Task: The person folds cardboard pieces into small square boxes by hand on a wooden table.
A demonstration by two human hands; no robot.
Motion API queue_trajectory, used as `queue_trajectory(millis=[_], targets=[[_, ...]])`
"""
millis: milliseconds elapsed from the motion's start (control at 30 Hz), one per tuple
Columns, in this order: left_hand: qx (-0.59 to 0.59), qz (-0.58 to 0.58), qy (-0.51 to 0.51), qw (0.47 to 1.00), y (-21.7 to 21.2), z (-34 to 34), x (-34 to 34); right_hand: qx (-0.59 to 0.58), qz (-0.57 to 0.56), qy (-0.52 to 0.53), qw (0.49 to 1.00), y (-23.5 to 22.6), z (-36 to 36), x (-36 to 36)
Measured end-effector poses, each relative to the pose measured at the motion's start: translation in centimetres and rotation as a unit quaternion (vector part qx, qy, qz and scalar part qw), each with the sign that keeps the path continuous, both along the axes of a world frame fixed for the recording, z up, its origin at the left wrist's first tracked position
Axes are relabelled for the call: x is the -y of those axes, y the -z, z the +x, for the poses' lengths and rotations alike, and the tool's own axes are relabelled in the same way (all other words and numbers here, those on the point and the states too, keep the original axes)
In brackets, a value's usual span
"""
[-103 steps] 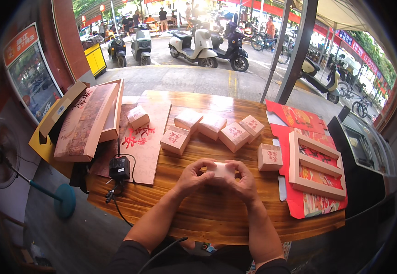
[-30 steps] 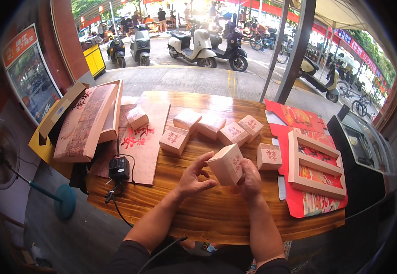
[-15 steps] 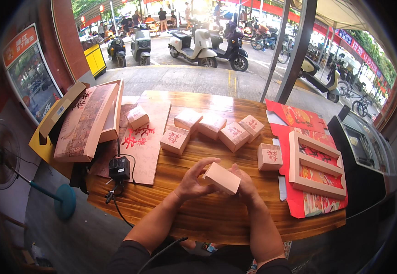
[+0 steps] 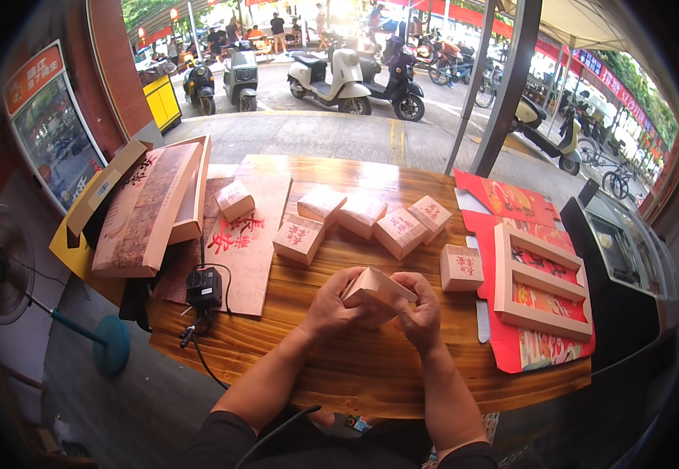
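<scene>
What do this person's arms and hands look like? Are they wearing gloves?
No gloves! The left hand and right hand are bare, and I can't see any watch or bracelet. Both forearms are bare too, up to dark sleeves with no markings that I can see.

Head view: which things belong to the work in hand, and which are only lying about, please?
Probably with the work:
- box, in left hand and right hand
- seven small boxes
- divided tray, perhaps

Probably just around:
- black device
- fan
- scooters
</scene>
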State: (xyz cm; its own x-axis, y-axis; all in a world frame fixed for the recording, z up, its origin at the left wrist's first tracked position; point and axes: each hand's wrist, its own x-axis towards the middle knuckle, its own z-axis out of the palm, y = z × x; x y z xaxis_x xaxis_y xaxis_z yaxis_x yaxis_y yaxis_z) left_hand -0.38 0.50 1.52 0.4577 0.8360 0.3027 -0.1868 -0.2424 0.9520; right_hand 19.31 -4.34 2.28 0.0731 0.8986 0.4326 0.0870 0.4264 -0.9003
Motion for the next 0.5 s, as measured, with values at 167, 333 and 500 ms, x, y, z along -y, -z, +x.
queue_trajectory(millis=[167, 333, 500], targets=[[-0.017, 0.024, 0.002, 1.0, 0.2, -0.1, 0.0, -0.095, -0.046, -0.001, 0.994, 0.4, 0.2, -0.2], [0.01, -0.002, 0.003, 1.0, 1.0, -0.1, 0.0, -0.241, -0.067, -0.005, 0.968, 0.7, 0.6, -0.8], [0.049, -0.021, 0.061, 0.997, 0.8, 0.0, 0.0, -0.364, -0.145, -0.013, 0.92, 1.0, 1.2, -1.2]])
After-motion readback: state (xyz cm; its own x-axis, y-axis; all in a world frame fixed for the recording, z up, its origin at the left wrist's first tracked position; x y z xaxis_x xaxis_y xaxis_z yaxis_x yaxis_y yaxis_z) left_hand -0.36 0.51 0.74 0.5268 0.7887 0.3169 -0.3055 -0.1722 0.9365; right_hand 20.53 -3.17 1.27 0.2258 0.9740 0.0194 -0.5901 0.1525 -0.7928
